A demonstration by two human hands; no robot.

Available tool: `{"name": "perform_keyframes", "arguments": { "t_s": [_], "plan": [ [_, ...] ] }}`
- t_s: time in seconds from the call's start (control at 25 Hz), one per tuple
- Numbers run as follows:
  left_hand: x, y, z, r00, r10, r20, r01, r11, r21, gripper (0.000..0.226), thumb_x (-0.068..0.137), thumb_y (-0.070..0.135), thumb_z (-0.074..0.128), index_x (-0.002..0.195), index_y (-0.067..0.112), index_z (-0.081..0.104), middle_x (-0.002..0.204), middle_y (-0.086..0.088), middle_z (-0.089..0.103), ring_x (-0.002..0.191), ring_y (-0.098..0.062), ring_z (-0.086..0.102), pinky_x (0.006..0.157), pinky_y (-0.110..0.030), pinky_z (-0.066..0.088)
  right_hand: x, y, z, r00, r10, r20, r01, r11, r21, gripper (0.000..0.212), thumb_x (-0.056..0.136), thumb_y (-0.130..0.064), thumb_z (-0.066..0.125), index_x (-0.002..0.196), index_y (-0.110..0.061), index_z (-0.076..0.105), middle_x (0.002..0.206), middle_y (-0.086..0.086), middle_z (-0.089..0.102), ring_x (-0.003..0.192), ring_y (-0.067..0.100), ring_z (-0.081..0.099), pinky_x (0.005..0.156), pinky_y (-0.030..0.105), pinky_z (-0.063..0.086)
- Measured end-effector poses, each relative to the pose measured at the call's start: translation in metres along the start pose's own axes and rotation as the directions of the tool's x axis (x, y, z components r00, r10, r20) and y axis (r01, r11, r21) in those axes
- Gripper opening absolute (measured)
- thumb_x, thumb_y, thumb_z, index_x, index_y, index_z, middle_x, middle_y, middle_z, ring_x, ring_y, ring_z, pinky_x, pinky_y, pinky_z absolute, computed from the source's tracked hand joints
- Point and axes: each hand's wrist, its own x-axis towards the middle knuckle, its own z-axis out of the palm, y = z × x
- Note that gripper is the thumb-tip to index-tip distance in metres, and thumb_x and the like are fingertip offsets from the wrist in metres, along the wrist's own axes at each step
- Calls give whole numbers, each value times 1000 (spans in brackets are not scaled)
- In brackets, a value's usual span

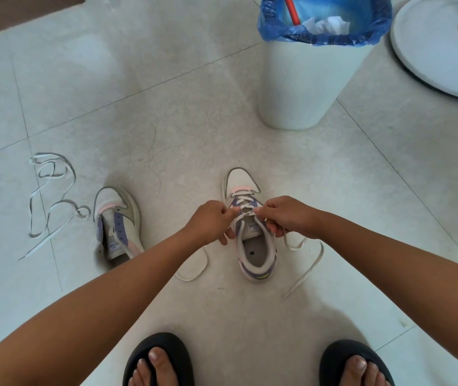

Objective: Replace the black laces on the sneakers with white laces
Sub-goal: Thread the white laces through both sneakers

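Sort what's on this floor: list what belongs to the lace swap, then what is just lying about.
Job:
sneaker being laced
white lace in it
left hand
right hand
unlaced sneaker
loose white lace

Lying about:
white bin with blue liner
black slippers
round white object

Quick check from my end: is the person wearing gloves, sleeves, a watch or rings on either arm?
No. The left hand and right hand are bare, without gloves, and both forearms are uncovered as far as the view shows. No watch, bracelet or ring is visible.
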Motion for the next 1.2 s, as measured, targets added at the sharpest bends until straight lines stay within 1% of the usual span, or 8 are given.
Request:
{"name": "perform_keyframes", "arguments": {
  "t_s": [0.16,0.32,0.4,0.48,0.68,0.88,1.04,1.2],
  "plan": [
    [2,10,-7,946,-211,247,220,975,-10,64,99,52,23,84,1,60,72,-12,72,51,-18,64,54,-23,42,5,-5,-3,1000,-1,31,1,1000,2,28,94,-27,56,71,-12,59,51,1,49,44,11,43,52,24,42],
    [-1,10,-12,995,30,92,-51,969,240,38,95,41,49,76,10,63,68,-3,67,60,-15,61,70,-29,48,4,0,-6,1000,6,-7,-5,993,116,22,94,-19,56,77,-8,64,46,-2,43,44,11,37,48,22,39],
    [-3,5,-16,937,344,-67,-253,797,549,25,91,31,58,73,14,61,73,-3,67,65,-19,60,67,-29,43,2,2,-6,1000,30,-6,-29,984,173,19,95,-18,55,85,-6,67,46,-2,42,46,12,35,48,23,38],
    [-9,-7,-15,701,711,-53,-366,423,829,22,66,12,81,62,11,59,56,-4,59,43,-23,52,51,-23,35,0,4,-8,998,54,-19,-50,982,184,19,94,-18,56,87,-4,65,46,-1,42,47,13,35,49,24,37],
    [-30,-48,14,683,716,146,-366,163,916,40,26,2,83,49,15,52,40,0,44,26,-19,39,40,-17,24,-8,5,-16,997,75,-12,-74,995,60,22,93,-22,58,84,-3,64,48,1,45,42,10,39,46,21,39],
    [-27,-46,-1,682,723,-107,-228,349,909,42,34,10,90,45,14,50,36,-1,45,24,-20,42,36,-15,22,-24,-5,-34,993,62,104,-54,996,-77,25,94,-28,56,84,-6,64,56,3,49,48,13,44,53,24,41],
    [-22,0,-43,459,800,-387,-236,529,815,15,68,5,79,66,7,63,57,-7,57,42,-24,55,34,-23,34,-37,-23,-20,965,-38,260,66,993,-100,23,91,-33,58,81,-15,67,69,1,66,63,13,62,60,23,51],
    [-26,45,-34,361,873,-328,-502,478,721,8,75,3,74,83,3,70,81,-14,61,62,-23,59,36,-27,43,-29,-35,-9,964,-260,-62,205,866,-457,18,86,-38,65,95,-27,54,74,-8,56,65,4,50,60,21,41]
  ]
}}
